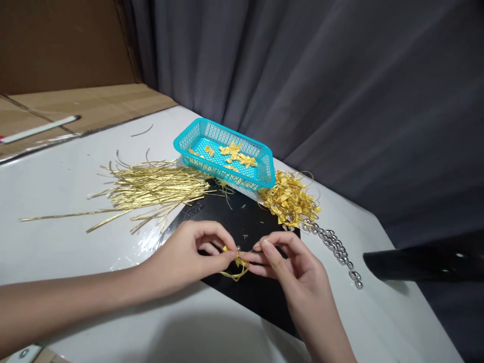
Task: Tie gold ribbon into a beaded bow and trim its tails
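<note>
Left hand (pixel 189 249): grip pinched on the gold bow (pixel 238 262).
Right hand (pixel 293 262): grip pinched on the same bow from the opposite side.
Gold bow: held just above the black mat (pixel 242 212) on the counter (pixel 56 242).
Teal basket (pixel 264 174): beyond the mat, containing finished bows.
Gold strips (pixel 147 189): left of the basket.

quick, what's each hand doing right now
Left hand: closed, pinching the gold bow with its fingertips.
Right hand: closed, pinching the same bow from the other side, over the black mat.
</note>
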Demonstrator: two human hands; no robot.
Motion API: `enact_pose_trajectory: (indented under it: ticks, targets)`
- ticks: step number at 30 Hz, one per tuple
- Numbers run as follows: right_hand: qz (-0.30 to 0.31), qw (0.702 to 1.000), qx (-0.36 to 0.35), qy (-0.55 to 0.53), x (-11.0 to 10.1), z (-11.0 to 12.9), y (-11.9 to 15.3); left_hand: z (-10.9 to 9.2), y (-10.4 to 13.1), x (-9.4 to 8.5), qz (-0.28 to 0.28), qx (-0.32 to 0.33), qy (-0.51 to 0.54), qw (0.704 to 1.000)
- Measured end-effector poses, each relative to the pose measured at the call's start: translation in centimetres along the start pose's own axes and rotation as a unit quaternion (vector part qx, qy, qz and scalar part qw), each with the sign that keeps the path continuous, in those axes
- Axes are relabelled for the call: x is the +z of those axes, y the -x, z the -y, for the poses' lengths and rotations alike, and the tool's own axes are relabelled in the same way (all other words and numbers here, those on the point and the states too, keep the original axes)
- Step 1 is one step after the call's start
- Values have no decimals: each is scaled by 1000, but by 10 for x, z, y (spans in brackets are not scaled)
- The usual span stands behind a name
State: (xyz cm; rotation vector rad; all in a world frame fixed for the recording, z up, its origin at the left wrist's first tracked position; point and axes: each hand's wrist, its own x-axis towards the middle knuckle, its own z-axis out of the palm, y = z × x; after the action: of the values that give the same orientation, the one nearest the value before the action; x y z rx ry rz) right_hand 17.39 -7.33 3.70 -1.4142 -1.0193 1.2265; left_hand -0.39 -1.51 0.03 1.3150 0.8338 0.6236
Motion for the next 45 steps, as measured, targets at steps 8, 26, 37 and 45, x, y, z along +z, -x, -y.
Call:
enact_pose_trajectory:
  ticks: [8,26,37,45]
  targets:
    - [-22,1000,-13,0,5,-16,-6,5,-8,-7,9,115,-194,974]
    - [3,999,-22,28,10,-48,-6,10,-15,-11,28,44,-376,925]
    - [13,998,-33,46,8,-50,-5,12,-17,-10,29,50,-374,926]
    - [3,999,-27,43,8,-46,-6,10,-15,-11,31,46,-373,926]
